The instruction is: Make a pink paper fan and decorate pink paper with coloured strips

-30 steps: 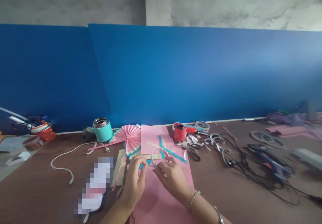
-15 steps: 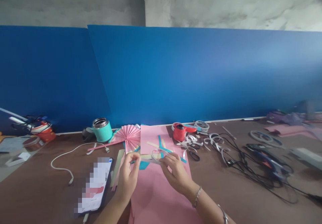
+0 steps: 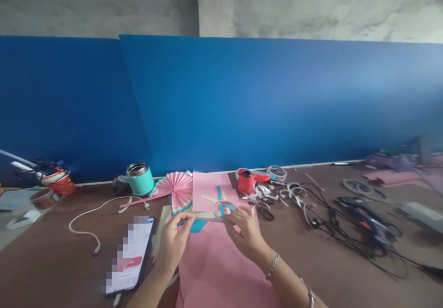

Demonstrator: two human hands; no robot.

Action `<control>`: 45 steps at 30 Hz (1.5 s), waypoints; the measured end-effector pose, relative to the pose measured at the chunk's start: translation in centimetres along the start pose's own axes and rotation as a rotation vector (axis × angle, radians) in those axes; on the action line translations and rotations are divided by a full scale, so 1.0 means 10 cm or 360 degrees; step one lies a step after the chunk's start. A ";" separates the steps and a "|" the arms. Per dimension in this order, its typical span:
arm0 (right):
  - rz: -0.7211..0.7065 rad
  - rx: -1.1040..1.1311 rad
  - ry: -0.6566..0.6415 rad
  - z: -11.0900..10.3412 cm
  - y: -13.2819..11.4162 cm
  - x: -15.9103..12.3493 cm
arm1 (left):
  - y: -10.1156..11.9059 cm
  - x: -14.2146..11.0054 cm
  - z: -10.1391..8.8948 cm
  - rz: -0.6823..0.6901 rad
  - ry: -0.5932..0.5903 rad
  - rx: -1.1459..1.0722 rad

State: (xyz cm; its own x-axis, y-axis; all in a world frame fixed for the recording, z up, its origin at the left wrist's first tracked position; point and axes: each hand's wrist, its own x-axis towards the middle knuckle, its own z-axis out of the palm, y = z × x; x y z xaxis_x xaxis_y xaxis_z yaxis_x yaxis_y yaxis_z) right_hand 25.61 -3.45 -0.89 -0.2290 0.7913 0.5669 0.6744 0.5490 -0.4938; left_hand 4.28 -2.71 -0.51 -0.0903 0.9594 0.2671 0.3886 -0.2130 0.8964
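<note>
Wht strip [image 3: 215,212] partly behind R hand [image 3: 245,230]

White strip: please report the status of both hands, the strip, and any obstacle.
Left hand pinching white strip, right hand holding its looped part. Strip spans hands, above pink paper. Phone left of hands, apart; nothing seen blocking.

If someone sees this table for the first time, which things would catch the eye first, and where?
Probably the blue partition, which spans the view behind the table. Below it, a pleated pink paper fan lies just right of a turquoise steel-lined cup. Nearer, the left hand and right hand hold a pale strip above pink paper.
</note>
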 end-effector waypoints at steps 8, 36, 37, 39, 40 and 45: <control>-0.0011 -0.0054 0.0029 -0.03 0.03 0.00 | -0.01 -0.03 0.02 0.0011 0.0023 -0.0011; -0.0057 -0.0018 -0.0206 -0.22 0.29 0.02 | 0.02 0.01 0.06 -0.0231 -0.0351 -0.0229; -0.0054 -0.0019 -0.0198 -0.22 0.28 0.02 | 0.03 0.01 0.05 -0.0222 -0.0343 -0.0224; -0.0051 -0.0012 -0.0196 -0.22 0.26 0.03 | 0.06 0.00 0.05 -0.0207 -0.0320 -0.0201; -0.0049 -0.0006 -0.0190 -0.22 0.25 0.03 | 0.07 0.00 0.05 -0.0203 -0.0303 -0.0190; -0.0035 0.0013 -0.0177 -0.23 0.20 0.04 | 0.07 0.00 0.04 -0.0205 -0.0257 -0.0191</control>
State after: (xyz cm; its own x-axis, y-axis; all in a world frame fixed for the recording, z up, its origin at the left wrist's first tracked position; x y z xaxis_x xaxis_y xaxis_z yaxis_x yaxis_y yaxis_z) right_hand 28.44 -2.66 -0.13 -0.3204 0.8037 0.5014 0.6626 0.5684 -0.4877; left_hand 4.92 -2.73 -0.04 0.0195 0.9951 0.0965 0.2709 -0.0981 0.9576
